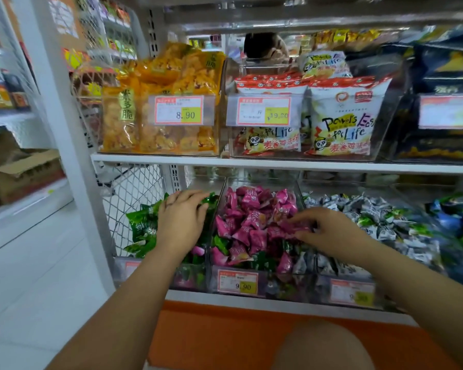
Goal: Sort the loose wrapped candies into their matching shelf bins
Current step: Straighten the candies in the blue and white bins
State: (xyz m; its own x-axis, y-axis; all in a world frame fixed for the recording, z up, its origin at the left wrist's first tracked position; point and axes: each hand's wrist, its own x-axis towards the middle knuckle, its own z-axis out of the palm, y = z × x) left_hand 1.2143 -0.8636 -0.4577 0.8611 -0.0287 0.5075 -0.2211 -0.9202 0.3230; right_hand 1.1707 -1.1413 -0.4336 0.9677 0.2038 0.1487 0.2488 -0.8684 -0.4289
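Pink candies [251,217] heaped in the middle bin [262,179] of the lower shelf [225,299], with a few green-wrapped strays [221,243] and grey-wrapped strays [301,263] mixed in along the front. Right hand [329,231] over that bin's right side, fingers bent down, tips among the pink wrappers; too blurred there to tell whether one is pinched. Green candies [142,222] piled in the left bin [187,276], just beside the pink ones across a clear partition, with one pink stray [197,250] near the front. Left hand [181,217] palm down on the green heap, fingers relaxed and slightly spread, tips close to the partition. Grey-and-white candies [364,209] in the right bin [321,287], with specks of green among them, and blue candies [449,217] further right, out of focus. Price tags [238,282] stuck on the bin fronts. Above, on the upper shelf [251,162], clear bins of orange snack packs [171,76] on the left and white snack bags [340,116] beside them, each with a tag. Below the lower shelf, an orange base [211,335] and a bare knee [321,345] at the bottom edge. Far left, a cardboard box [22,172] on a neighbouring rack.
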